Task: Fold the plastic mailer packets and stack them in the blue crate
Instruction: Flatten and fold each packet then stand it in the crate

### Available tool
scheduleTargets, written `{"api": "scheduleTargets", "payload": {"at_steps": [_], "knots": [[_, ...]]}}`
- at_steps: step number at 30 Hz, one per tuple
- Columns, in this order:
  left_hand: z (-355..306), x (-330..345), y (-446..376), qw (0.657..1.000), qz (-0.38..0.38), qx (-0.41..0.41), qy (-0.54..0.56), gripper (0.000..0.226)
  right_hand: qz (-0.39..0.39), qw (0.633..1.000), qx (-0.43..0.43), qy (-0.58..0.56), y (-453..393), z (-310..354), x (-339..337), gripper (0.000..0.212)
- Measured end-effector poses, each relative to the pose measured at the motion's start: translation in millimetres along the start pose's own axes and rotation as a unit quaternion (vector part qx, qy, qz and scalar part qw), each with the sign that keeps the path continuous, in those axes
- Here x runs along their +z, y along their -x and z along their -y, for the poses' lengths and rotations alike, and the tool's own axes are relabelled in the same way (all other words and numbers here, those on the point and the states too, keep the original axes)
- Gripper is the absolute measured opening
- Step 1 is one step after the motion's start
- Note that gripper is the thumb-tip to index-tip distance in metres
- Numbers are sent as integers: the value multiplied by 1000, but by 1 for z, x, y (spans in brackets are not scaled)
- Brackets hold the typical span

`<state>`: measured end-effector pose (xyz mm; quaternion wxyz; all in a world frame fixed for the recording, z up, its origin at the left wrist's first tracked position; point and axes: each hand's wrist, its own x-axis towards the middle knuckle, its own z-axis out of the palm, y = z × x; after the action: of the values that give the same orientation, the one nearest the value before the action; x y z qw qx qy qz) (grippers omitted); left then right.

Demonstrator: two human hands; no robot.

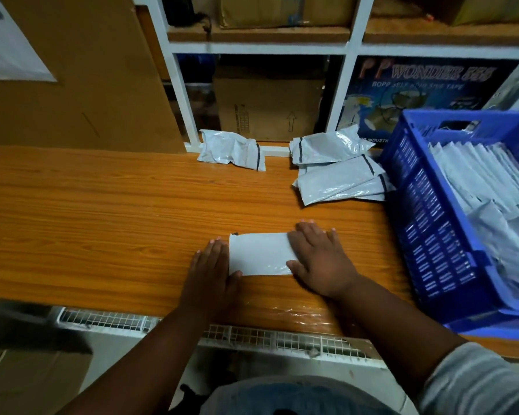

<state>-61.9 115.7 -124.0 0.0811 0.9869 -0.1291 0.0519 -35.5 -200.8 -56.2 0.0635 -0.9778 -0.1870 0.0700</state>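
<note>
Left hand (212, 265): lying flat with fingers straight, pressing the left edge of the folded mailer (259, 254).
Folded mailer: resting on the wooden tabletop (102, 211), between both hands.
Right hand (318, 256): spreading open, palm down, pressing the mailer's right end.
Loose mailers (339, 172): piling behind, beside the crate.
Blue crate (426, 205): sitting at the right, holding stacked packets (486, 181).

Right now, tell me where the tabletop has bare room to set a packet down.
The left half of the wooden table is bare, bordered by the cardboard sheet behind and the left hand. A strip lies free between the pressed packet and the lone packet. Crowded: the loose pile beside the blue crate.
</note>
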Motion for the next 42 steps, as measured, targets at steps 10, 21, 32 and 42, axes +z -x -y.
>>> {"api": "scheduleTargets", "payload": {"at_steps": [10,21,32,42], "knots": [[-23,0,-8,997,19,70,-17,75,-17,1000,10,-1,-14,24,44,72],[-22,-14,-2,996,48,-41,56,74,153,974,160,-44,-44,2,-33,88],[-128,-89,-62,985,-13,138,103,22,-53,938,206,-274,26,-45,-153,40],[-306,-157,-138,950,-31,282,130,48,-251,912,299,-125,144,-165,-254,26]]}}
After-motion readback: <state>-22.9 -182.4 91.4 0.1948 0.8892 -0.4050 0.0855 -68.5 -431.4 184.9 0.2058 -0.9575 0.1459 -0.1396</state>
